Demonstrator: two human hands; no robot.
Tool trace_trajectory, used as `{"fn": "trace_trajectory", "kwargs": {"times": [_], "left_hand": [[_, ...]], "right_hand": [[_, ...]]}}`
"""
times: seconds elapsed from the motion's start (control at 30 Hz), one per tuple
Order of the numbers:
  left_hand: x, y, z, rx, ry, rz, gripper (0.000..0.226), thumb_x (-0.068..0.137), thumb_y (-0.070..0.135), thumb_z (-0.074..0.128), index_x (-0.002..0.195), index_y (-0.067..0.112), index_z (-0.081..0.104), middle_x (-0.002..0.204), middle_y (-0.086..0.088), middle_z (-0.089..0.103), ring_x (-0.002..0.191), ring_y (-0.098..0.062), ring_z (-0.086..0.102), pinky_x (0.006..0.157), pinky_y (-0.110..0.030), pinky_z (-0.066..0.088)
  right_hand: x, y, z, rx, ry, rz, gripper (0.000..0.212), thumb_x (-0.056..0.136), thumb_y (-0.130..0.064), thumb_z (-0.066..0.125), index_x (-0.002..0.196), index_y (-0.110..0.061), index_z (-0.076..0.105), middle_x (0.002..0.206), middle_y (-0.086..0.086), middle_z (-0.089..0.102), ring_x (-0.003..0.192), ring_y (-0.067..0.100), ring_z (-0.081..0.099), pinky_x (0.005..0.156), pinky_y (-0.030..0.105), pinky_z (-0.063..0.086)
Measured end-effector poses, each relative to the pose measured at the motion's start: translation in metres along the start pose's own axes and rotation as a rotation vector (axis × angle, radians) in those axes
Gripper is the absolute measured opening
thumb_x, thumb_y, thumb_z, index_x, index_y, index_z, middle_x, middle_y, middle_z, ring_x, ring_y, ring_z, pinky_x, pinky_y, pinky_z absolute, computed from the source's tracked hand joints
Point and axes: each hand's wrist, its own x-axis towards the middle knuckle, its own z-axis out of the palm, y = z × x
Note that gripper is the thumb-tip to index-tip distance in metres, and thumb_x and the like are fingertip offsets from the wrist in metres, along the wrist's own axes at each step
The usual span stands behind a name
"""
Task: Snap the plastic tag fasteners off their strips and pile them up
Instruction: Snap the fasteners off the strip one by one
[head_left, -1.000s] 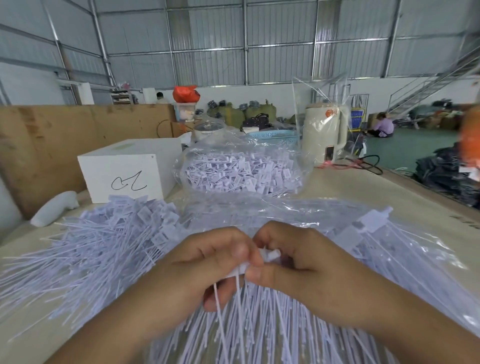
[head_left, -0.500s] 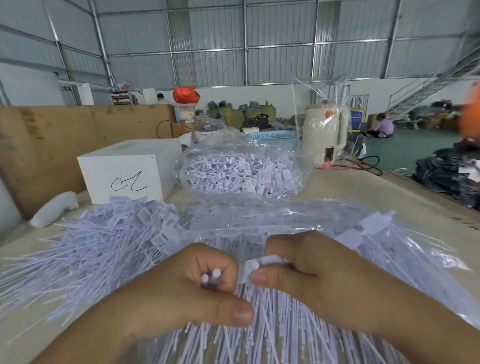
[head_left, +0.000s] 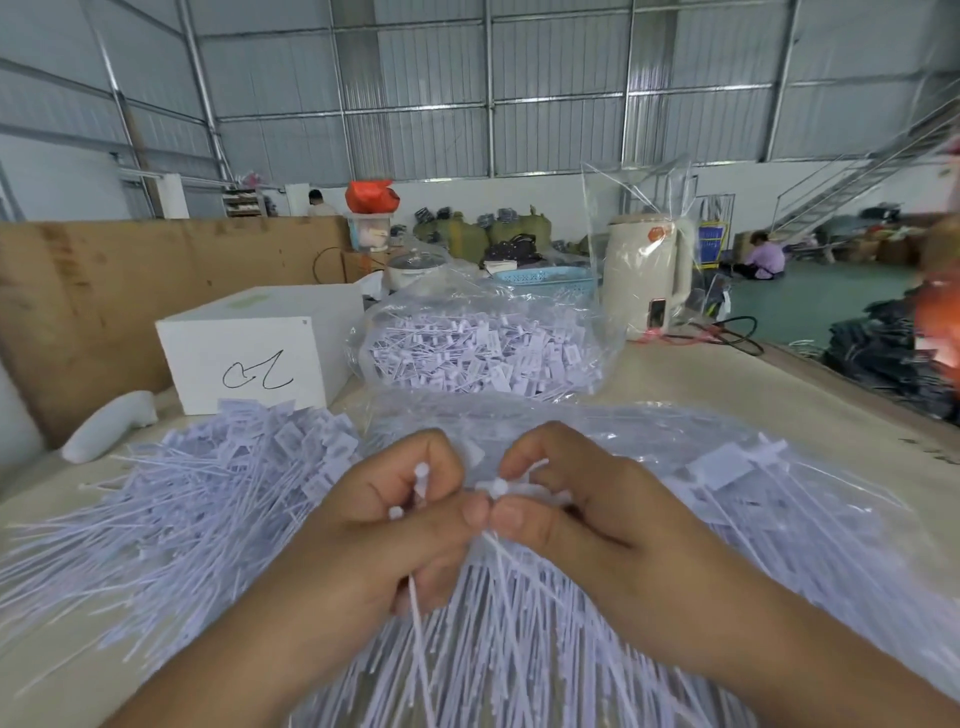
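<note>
My left hand (head_left: 384, 519) is curled round a few loose white tag fasteners (head_left: 420, 480), their round ends sticking up out of the fist and one thin tail hanging below. My right hand (head_left: 582, 504) pinches the white strip (head_left: 501, 487) of joined fasteners between thumb and fingers. The two thumbs touch at the middle. A heap of separated fasteners (head_left: 197, 499) lies on the table to the left. Beneath and to the right of my hands lies a clear bag of fasteners (head_left: 753, 499).
Behind stands a second clear bag full of tags (head_left: 483, 348), a white box (head_left: 249, 353) with a black scribble, a white foam piece (head_left: 109, 426) and a cream kettle (head_left: 649, 275) with a cable. A plywood board (head_left: 104, 291) borders the left. The table edge (head_left: 831, 379) runs along the right.
My hands pulled apart half a second ago with fasteners snapped off into the left fist. Now they have come back together, thumbs touching at the strip.
</note>
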Motion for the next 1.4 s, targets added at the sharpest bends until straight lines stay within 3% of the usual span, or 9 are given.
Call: {"fn": "trace_trajectory", "kwargs": {"times": [0.2,0.33,0.5,0.73,0.8,0.87,1.07,1.27,1.4], "left_hand": [[-0.001,0.007,-0.001,-0.006,-0.170,-0.114,0.012,0.073,0.016,0.066,0.079,0.022,0.057,0.044,0.005,0.041,0.036,-0.006,0.035,0.043,-0.018,0.030],[-0.002,0.011,-0.001,0.065,-0.134,-0.152,0.038,0.063,0.021,0.061,0.100,0.029,0.066,0.046,0.004,0.050,0.037,-0.007,0.042,0.043,-0.014,0.033],[-0.001,0.017,0.002,0.275,-0.140,-0.141,0.029,0.067,0.016,0.057,0.088,0.031,0.070,0.051,0.007,0.052,0.042,-0.008,0.050,0.042,-0.013,0.034],[0.000,0.018,-0.002,0.289,-0.047,-0.107,0.036,0.067,0.007,0.050,0.083,0.026,0.075,0.046,-0.005,0.052,0.039,-0.010,0.046,0.044,-0.015,0.035],[-0.002,0.019,-0.001,0.300,-0.128,-0.122,0.043,0.068,0.004,0.049,0.089,0.030,0.076,0.064,-0.013,0.063,0.041,-0.008,0.049,0.044,-0.015,0.039],[-0.003,0.020,0.003,0.316,-0.229,-0.130,0.046,0.072,0.002,0.048,0.095,0.033,0.074,0.066,-0.001,0.066,0.043,-0.006,0.053,0.046,-0.014,0.041],[-0.003,0.020,0.001,0.303,-0.187,-0.163,0.009,0.083,0.012,0.068,0.075,0.015,0.070,0.055,0.005,0.058,0.046,-0.007,0.058,0.043,-0.010,0.040],[0.000,0.014,-0.006,0.379,-0.072,-0.105,0.032,0.066,0.028,0.085,0.052,0.021,0.058,0.051,0.003,0.045,0.047,-0.006,0.046,0.048,-0.016,0.042],[-0.002,0.011,-0.010,0.452,-0.053,-0.020,0.039,0.058,0.033,0.084,0.048,0.024,0.047,0.049,0.010,0.035,0.046,-0.005,0.032,0.048,-0.015,0.030]], "right_hand": [[0.001,0.003,0.001,0.001,-0.126,0.040,0.036,0.087,-0.067,0.044,0.110,-0.040,0.044,0.075,0.016,0.058,0.066,0.032,0.053,0.063,0.051,0.043],[0.003,0.004,0.001,0.079,-0.157,0.054,0.035,0.088,-0.065,0.048,0.112,-0.039,0.046,0.088,0.022,0.063,0.080,0.042,0.061,0.073,0.063,0.044],[0.002,0.004,-0.001,0.014,-0.139,0.054,0.044,0.084,-0.070,0.048,0.119,-0.043,0.043,0.082,0.007,0.061,0.071,0.020,0.058,0.066,0.045,0.045],[0.000,-0.002,-0.003,0.001,-0.113,0.013,0.023,0.092,-0.060,0.049,0.106,-0.042,0.047,0.065,0.006,0.046,0.057,0.026,0.043,0.052,0.039,0.031],[0.000,-0.003,-0.002,-0.037,-0.115,0.002,0.023,0.092,-0.058,0.049,0.106,-0.040,0.047,0.067,0.005,0.050,0.056,0.021,0.044,0.052,0.040,0.033],[0.000,-0.004,0.002,-0.080,-0.110,-0.014,0.025,0.091,-0.058,0.049,0.107,-0.039,0.046,0.071,0.002,0.055,0.055,0.011,0.047,0.052,0.033,0.036],[-0.003,-0.005,-0.001,-0.153,-0.041,-0.021,0.038,0.087,-0.064,0.051,0.119,-0.045,0.041,0.090,-0.019,0.062,0.084,-0.002,0.060,0.071,0.018,0.045],[-0.009,-0.025,-0.017,-0.449,0.198,-0.342,0.035,0.095,-0.029,0.054,0.129,-0.018,0.056,0.119,-0.009,0.062,0.113,0.006,0.057,0.089,0.022,0.046],[-0.003,-0.027,-0.024,-0.700,0.077,-0.290,0.034,0.096,-0.041,0.049,0.116,-0.019,0.064,0.107,-0.005,0.064,0.102,0.009,0.056,0.085,0.025,0.045]]}}
